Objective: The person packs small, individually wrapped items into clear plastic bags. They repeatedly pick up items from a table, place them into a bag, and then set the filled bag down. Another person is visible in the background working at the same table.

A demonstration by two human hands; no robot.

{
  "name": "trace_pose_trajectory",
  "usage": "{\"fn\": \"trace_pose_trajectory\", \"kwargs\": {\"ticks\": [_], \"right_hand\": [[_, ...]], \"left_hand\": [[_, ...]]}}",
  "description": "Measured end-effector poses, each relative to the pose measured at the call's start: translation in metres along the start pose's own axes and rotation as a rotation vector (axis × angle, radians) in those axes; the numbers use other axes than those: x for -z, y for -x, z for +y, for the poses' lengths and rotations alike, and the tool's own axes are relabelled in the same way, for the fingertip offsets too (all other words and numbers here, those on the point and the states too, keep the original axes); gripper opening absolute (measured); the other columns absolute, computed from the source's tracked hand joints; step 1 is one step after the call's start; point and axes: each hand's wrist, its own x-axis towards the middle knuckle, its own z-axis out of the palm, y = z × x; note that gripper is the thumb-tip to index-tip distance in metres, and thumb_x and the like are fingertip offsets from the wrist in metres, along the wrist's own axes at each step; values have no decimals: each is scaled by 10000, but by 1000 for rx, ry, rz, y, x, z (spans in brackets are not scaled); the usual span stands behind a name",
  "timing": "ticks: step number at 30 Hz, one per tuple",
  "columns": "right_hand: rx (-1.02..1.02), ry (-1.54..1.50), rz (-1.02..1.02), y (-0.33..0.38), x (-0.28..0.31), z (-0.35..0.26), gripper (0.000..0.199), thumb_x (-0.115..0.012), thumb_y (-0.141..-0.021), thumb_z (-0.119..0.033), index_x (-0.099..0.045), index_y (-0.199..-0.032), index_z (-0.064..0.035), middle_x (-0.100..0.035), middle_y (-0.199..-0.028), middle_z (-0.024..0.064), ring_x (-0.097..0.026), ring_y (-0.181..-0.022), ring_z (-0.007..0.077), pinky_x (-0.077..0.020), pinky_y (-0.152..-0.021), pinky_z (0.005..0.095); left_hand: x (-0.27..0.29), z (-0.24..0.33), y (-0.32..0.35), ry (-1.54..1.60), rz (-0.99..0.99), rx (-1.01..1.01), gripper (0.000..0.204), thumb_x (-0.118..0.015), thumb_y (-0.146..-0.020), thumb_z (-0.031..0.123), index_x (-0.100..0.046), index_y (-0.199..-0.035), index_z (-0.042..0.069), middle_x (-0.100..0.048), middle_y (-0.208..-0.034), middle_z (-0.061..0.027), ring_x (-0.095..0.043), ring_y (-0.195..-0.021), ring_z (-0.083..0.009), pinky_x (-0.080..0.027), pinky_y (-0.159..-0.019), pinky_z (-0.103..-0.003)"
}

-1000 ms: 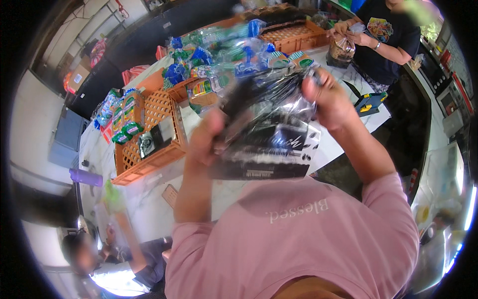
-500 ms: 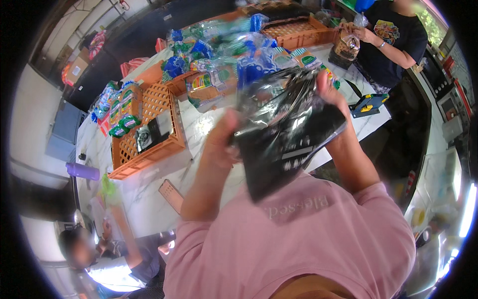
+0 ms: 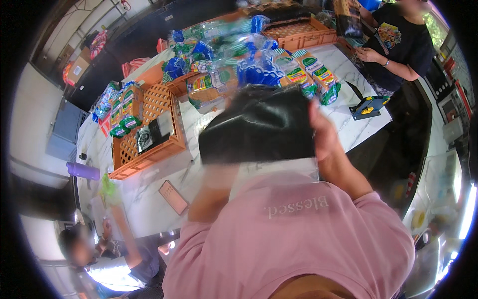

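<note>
A black plastic bag with a clear lower edge [image 3: 259, 127] is held up flat in front of my chest, above the white marble table [image 3: 164, 164]. My right hand [image 3: 321, 137] grips its right edge. My left hand [image 3: 216, 172] is blurred under the bag's lower left corner and seems to hold it there. Behind the bag lies a heap of packaged bread loaves [image 3: 234, 65] in clear, green and blue wrappers.
An orange lattice crate [image 3: 149, 129] with loaves and dark packets stands at the left; another orange crate [image 3: 298, 32] is at the back. A phone [image 3: 173, 197] lies near the front edge, a blue and yellow tape dispenser [image 3: 367, 106] at the right. One person stands at the far right, another sits at the lower left.
The bag has swung from a crumpled, tilted hold to a flat spread in front of me. Both hands have come lower and closer to my chest.
</note>
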Motion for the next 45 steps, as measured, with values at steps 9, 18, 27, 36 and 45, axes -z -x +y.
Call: {"fn": "trace_pose_trajectory", "kwargs": {"ticks": [9, 18, 27, 36, 45], "right_hand": [[64, -271, 25, -18, -16, -3, 482, -487, -920, -376, -460, -1251, -27, -536, -1202, 191, -561, -1047, 345, -453, -914, 507], [28, -3, -198, 14, 16, 8, 717, -680, -752, -443, -411, -1324, -105, -513, -1268, 105, -527, -1105, 277, -436, -884, 452], [-33, -126, -168, 18, 34, 8, 845, -710, -719, -486, -351, -1361, -69, -449, -1337, 123, -443, -1212, 297, -347, -998, 514], [310, 106, -240, 38, 72, -36, 696, -391, -869, -623, -575, -1041, 26, -638, -972, 190, -623, -848, 337, -490, -809, 477], [-355, 743, 74, 25, 23, -21, 228, -603, -873, -224, -630, -915, -1, -651, -857, 49, -590, -772, 96, -470, -704, 264]], "left_hand": [[19, -8, 3, -14, -16, -161, 420, -456, -883, 207, -459, -1254, 9, -526, -1242, -173, -511, -1144, -324, -358, -1020, -499], [5, -6, 4, -420, 90, -186, 355, -407, -911, 203, -525, -1158, -23, -591, -1127, -177, -587, -1031, -286, -438, -955, -466], [34, 3, 17, -23, 104, -247, 521, -530, -827, 371, -513, -1208, 16, -581, -1169, -131, -557, -1070, -304, -445, -928, -454], [-25, -27, 43, -737, 538, 521, 539, -570, -862, 444, -508, -1169, 6, -568, -1125, -129, -536, -1004, -214, -422, -879, -358], [8, 12, 36, -712, 247, -191, 458, -678, -778, 133, -528, -1196, 21, -621, -950, -65, -585, -835, -141, -465, -750, -288]]}}
